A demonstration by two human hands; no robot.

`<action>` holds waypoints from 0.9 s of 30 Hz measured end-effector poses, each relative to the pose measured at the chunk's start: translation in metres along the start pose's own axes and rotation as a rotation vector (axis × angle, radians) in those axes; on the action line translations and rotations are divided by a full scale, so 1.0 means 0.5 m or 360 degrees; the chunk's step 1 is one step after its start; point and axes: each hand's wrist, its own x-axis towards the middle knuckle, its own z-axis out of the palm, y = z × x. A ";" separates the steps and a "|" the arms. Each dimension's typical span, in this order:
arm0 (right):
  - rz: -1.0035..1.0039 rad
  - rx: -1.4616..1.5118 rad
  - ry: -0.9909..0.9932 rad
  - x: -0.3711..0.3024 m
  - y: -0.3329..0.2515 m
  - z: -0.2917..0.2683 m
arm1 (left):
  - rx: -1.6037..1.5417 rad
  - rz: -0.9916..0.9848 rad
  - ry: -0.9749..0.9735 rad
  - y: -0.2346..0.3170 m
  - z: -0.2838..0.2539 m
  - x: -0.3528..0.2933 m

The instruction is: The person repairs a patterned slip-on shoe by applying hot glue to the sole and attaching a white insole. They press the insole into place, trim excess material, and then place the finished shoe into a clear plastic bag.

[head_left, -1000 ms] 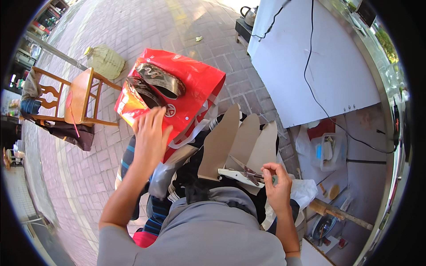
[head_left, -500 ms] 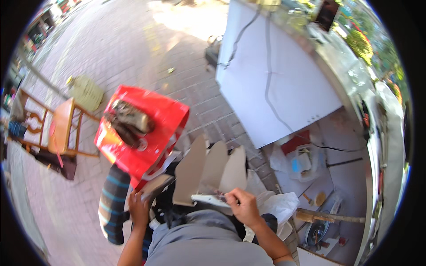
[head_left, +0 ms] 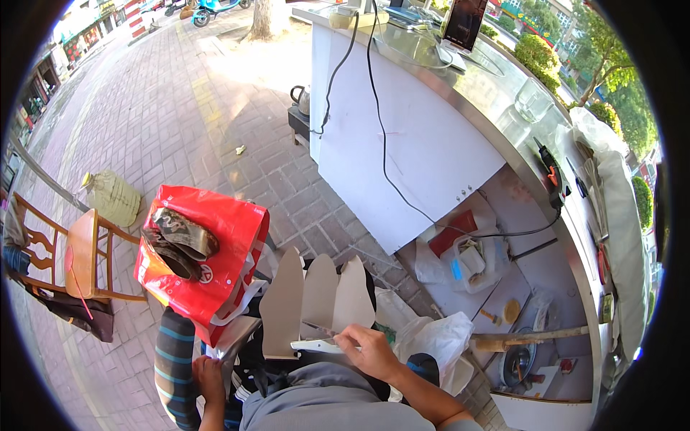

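My right hand [head_left: 366, 350] is closed over my lap, fingers pressed together at the right end of a thin white strip [head_left: 316, 347]. Just beyond the strip stand stiff beige sheets [head_left: 282, 305] with curved, rounded tops. My left hand [head_left: 208, 379] is lower at the left, its fingers curled; what they hold, if anything, is hidden. Next to it are a flat grey piece [head_left: 241, 334] and dark cloth with blue stripes [head_left: 175, 359]. A pair of camouflage-patterned shoes [head_left: 180, 244] lies on a red bag [head_left: 215, 208] ahead of my left hand.
Right of me, a white-panelled counter [head_left: 410, 136] has hanging black cables. Below it are a clear plastic box [head_left: 471, 266], a wooden stick [head_left: 532, 336] and a basin [head_left: 517, 363]. White plastic bags [head_left: 449, 341] lie beside my lap. At left stand a wooden chair [head_left: 83, 251] and a yellowish jug [head_left: 111, 197].
The view has shifted and sharpened, showing more of the far pavement and counter top. My left hand has moved down, away from the grey piece. My right hand remains at the white strip.
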 end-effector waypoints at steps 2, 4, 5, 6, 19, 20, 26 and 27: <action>-0.0011 0.0003 -0.0005 0.001 0.002 -0.002 | 0.0091 0.0143 0.0105 0.015 -0.010 -0.007; -0.0006 0.0004 -0.0022 0.002 0.003 -0.005 | 0.0164 0.0187 0.0141 0.027 -0.016 -0.017; 0.0002 0.0005 -0.0033 0.003 0.003 -0.007 | 0.0179 0.0206 0.0110 0.030 -0.020 -0.024; -0.0004 0.0006 -0.0037 0.004 0.003 -0.009 | 0.0195 0.0221 0.0080 0.033 -0.022 -0.033; 0.0071 0.0034 -0.0217 0.015 0.021 -0.044 | -0.0271 -0.0426 -0.0243 0.047 -0.017 -0.031; 0.0068 0.0039 -0.0197 0.015 0.028 -0.045 | -0.0148 -0.0366 -0.0267 0.053 -0.024 -0.030; 0.0086 0.0087 -0.0034 0.004 0.084 -0.037 | 0.0429 -0.0155 -0.0352 0.110 -0.057 -0.030; 0.0073 0.0111 0.0004 0.002 0.093 -0.034 | 0.0496 -0.0090 -0.0326 0.115 -0.068 -0.027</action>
